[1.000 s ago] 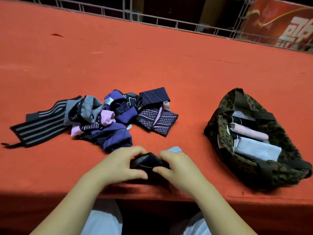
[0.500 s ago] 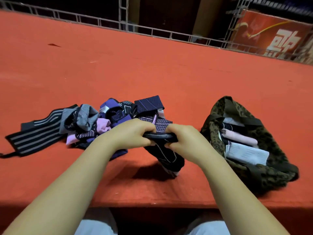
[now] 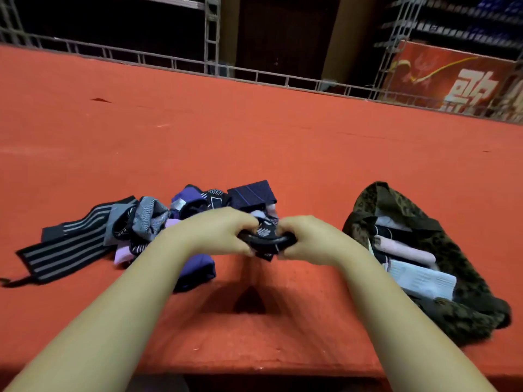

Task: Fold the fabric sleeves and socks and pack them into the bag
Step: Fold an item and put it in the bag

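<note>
Sock (image 3: 266,239), dark with a pale pattern, is bunched up between both hands and lifted clear of the bench (image 3: 254,142), right in front of the unfolded pile (image 3: 158,227). Left hand (image 3: 218,236) has its grip curled round one end, right hand (image 3: 305,239) is curled round the other, thumbs underneath, knuckles up, so both are closed tight on the fabric with only a short stretch of it showing between them. A little corner dangles below. Can't really tell from this angle whether it's one sock or a pair rolled together.

My guess is this is the folding bit, not the packing yet. To do it well I'd say flatten it out first instead of scrunching, line the edges up, then fold it over once or twice so it ends up as a tidy flat packet like the ones already in the bag (image 3: 396,205). Keeping it low over the bench would help, since folding in mid-air tends to go wonky.

Both forearms come in from the bottom corners and angle toward each other, wrists fairly straight, hands nearly touching over the middle of the bench.

Further out: the pile has a striped sleeve (image 3: 65,247) trailing off to the left, plus grey, pink and purple pieces all tangled. The leopard-print bag sits open off to the right with pink, black and white folded items (image 3: 418,278) lying inside. Looks like plenty left to do.
</note>
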A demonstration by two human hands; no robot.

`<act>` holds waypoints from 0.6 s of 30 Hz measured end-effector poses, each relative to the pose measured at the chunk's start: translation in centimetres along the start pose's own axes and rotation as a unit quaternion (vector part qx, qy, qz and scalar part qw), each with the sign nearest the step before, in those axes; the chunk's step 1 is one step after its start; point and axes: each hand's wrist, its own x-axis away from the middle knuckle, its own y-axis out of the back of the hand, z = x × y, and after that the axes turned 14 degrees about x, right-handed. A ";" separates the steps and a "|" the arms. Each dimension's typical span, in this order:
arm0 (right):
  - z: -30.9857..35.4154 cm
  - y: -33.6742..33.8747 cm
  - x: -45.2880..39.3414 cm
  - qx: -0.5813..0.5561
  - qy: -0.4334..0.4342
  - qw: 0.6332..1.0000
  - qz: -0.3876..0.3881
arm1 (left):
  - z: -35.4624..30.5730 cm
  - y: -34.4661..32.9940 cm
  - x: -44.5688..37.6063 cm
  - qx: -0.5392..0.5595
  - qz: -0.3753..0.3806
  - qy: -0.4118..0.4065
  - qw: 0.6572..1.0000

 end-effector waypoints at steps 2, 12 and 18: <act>0.8 -2.5 0.6 0.015 0.047 0.986 0.162 | 0.8 -2.8 0.6 0.029 0.147 0.049 0.987; -0.3 -10.0 1.2 -0.168 -0.007 0.932 0.320 | 5.1 -9.5 0.6 0.197 0.275 0.198 0.920; -1.7 -11.9 1.8 -0.226 -0.114 0.945 0.206 | 6.2 -10.3 0.8 0.199 0.165 0.219 0.941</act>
